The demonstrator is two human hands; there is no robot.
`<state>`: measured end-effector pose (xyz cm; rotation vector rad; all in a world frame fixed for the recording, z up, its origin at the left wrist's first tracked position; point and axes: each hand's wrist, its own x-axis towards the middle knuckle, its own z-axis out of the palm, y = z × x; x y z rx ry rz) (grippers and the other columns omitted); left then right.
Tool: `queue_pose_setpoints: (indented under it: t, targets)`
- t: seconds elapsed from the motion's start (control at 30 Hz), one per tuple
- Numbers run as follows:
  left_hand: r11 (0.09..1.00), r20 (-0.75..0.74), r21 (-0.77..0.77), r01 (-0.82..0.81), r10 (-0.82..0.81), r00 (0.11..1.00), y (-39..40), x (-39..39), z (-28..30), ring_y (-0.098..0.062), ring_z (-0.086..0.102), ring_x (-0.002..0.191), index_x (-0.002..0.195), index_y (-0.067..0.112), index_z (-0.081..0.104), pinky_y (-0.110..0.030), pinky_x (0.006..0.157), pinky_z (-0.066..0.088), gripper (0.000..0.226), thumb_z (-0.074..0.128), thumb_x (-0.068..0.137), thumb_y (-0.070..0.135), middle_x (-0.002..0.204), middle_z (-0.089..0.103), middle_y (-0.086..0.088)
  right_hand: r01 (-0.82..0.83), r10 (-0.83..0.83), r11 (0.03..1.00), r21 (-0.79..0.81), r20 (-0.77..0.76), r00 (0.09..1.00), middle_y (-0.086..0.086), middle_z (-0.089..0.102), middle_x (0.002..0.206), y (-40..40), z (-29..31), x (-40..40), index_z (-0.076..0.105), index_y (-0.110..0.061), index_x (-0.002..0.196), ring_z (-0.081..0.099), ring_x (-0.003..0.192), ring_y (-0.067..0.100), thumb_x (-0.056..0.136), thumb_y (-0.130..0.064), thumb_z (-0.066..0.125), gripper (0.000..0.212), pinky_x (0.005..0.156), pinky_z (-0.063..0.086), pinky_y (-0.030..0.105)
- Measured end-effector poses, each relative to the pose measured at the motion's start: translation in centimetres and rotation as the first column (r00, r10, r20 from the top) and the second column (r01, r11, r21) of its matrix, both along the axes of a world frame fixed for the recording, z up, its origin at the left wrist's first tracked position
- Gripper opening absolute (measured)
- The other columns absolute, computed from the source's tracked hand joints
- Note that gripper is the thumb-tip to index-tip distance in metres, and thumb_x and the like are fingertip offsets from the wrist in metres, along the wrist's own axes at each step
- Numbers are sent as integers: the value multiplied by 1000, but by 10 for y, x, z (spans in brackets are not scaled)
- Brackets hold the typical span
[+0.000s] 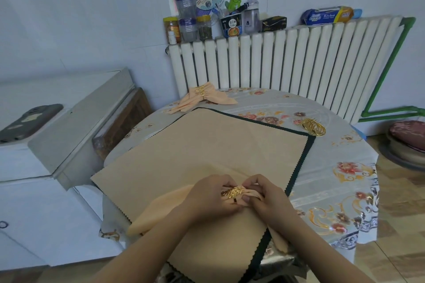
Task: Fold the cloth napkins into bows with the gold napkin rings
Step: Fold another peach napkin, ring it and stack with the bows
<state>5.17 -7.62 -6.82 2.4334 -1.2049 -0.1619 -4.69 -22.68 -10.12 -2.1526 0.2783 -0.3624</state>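
Gripping gathered napkin (161, 209) lying left-right, gold ring (233, 192) centred

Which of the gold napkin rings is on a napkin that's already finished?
The gold ring on the bow napkin by the radiator. The ring in hand sits on an unfinished napkin; the spare rings lie loose at right.

Soft daylight, wide-angle edge distortion

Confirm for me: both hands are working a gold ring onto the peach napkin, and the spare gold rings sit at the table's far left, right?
Not quite. The head view shows the spare gold rings at the table's far right; the finished bow sits far left.
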Motion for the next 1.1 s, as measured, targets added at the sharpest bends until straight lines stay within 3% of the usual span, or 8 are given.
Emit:
queue_pose_setpoints:
  t: [0.27,0.4,0.47,0.57,0.73,0.83,0.93,1.1]
  targets:
    - [995,-3,39,-94,94,996,24,16,7,-9,57,96,103,30,61,-21,75,41,39,73,69,44,102,65,13,-3,3,1000,-9,36,999,-26,67,82,1,-1,1,54,-31,93,58,83,-10,83,-15,66,22,65,38,5]
    - [992,38,52,-115,113,993,30,14,-2,-4,46,112,122,35,52,-23,92,33,82,51,51,77,115,55,19,-35,37,999,-32,55,998,-25,64,93,2,0,0,53,-35,98,60,89,-2,84,-17,62,24,70,38,3]
    - [982,-7,-40,-186,186,983,40,10,-10,-5,37,118,129,35,49,-23,97,24,91,34,52,81,120,47,17,-52,60,991,-122,63,996,-25,62,101,6,0,-1,53,-41,106,57,94,-1,81,-29,54,27,78,39,7]
    - [953,-5,-197,-232,235,972,56,0,-20,-8,37,119,127,30,54,-17,92,17,81,23,64,72,123,46,11,-7,87,909,-416,172,981,-15,63,100,11,-4,2,63,-36,111,55,93,8,72,-39,48,42,79,47,27]
    - [923,47,-339,-181,209,977,58,-4,-39,-6,43,101,113,22,65,-18,91,30,51,41,80,53,106,51,8,-76,228,725,-685,133,965,-11,63,115,23,9,23,65,-29,114,52,107,15,75,-53,48,49,87,38,31]
    - [894,182,-403,-199,291,939,55,-2,-46,-8,44,86,89,23,66,-25,76,34,24,50,81,39,87,57,6,-262,290,798,-543,-35,956,-6,65,117,25,14,37,62,-25,122,54,113,15,77,-50,42,54,93,32,21]
    - [892,282,-404,-203,333,900,55,-6,-44,-12,43,78,78,23,57,-24,69,31,13,52,81,34,79,54,6,-205,218,938,-278,19,976,-7,63,114,27,7,34,63,-25,119,53,110,9,76,-46,47,50,83,29,1]
    - [900,341,-388,-199,340,876,54,-23,-38,-17,51,72,74,18,55,-26,64,36,18,50,83,32,74,58,2,-157,181,960,-230,87,980,-6,63,107,34,1,30,66,-24,115,54,103,8,76,-52,48,51,82,31,3]
